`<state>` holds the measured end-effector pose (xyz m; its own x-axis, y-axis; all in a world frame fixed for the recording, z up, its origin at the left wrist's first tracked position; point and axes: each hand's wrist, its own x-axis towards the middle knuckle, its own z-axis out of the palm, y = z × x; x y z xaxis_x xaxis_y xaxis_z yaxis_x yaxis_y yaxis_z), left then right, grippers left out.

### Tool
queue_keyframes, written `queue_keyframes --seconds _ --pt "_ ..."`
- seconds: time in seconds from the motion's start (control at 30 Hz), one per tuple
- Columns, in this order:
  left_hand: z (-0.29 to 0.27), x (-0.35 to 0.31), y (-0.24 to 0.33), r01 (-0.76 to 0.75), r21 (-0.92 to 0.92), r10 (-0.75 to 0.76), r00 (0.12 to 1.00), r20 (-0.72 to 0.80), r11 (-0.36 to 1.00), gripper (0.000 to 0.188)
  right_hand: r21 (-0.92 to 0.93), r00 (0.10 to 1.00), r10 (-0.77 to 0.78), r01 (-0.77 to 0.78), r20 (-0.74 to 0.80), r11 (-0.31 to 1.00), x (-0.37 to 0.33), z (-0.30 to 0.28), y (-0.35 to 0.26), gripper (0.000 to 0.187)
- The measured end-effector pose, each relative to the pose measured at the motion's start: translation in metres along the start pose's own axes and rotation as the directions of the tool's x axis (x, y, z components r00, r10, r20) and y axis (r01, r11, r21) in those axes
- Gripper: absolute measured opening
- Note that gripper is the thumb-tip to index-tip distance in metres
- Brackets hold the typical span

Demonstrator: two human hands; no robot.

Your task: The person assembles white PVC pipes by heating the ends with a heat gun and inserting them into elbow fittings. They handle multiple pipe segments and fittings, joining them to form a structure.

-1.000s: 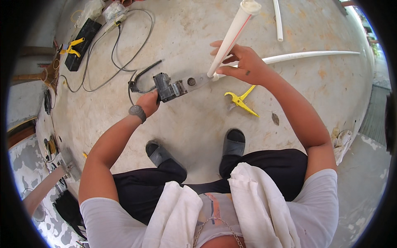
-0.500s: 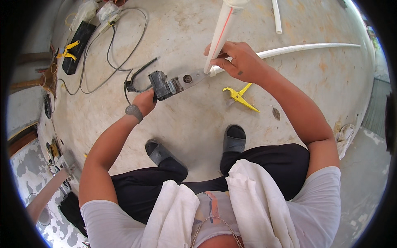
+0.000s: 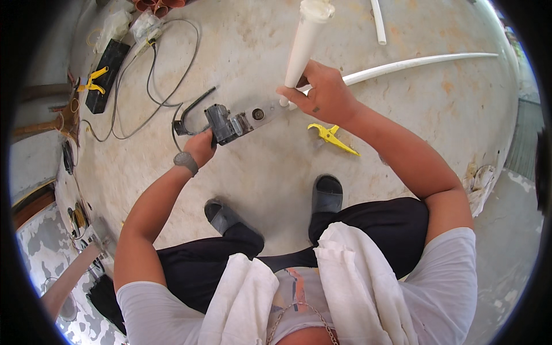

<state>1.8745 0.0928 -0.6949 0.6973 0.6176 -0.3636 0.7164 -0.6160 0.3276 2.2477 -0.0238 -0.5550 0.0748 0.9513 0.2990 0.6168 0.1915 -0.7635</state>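
Note:
My left hand (image 3: 200, 147), with a dark watch on its wrist, is closed around the handle of a pipe fusion welder (image 3: 224, 123), a black body with a flat metal heating plate (image 3: 267, 111). Upright in my right hand (image 3: 328, 95) is a white plastic pipe (image 3: 300, 52), topped by a wider white end (image 3: 316, 10). My fingers wrap the pipe low down. Its lower end stands at the plate's far tip; whether they touch I cannot tell. A second white pipe (image 3: 402, 67) lies along the floor, its near end partly hidden behind my right hand.
A yellow pipe cutter (image 3: 333, 140) lies on the concrete floor (image 3: 276, 167) near my right forearm. Back left are a black box (image 3: 107, 75) with a yellow clamp (image 3: 95, 80), looped cable (image 3: 195, 52) and orange-brown pipes (image 3: 161, 6). Another white pipe (image 3: 378, 23) lies at the far side.
The upright pipe has turned, so its red stripe no longer shows. My right fingers have shifted around it. My left hand and the welder look nearly unmoved.

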Motion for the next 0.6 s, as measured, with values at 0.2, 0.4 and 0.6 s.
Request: queue_keyframes --seconds 0.2,0.4,0.6 --pt "-0.001 -0.001 0.001 0.02 0.037 -0.02 1.0 0.004 0.999 0.021 0.073 0.994 0.084 -0.09 0.075 0.993 0.004 -0.006 -0.004 0.034" --pt "-0.006 -0.002 0.006 0.0 0.031 -0.001 0.999 0.032 1.0 0.021 0.241 0.939 0.037 -0.126 0.342 0.962 0.018 -0.024 -0.001 0.031" --pt "-0.002 0.001 0.001 -0.002 0.051 0.0 0.999 0.039 0.999 0.022 0.021 0.899 0.089 -0.108 0.429 0.994 0.016 -0.023 0.0 0.026"
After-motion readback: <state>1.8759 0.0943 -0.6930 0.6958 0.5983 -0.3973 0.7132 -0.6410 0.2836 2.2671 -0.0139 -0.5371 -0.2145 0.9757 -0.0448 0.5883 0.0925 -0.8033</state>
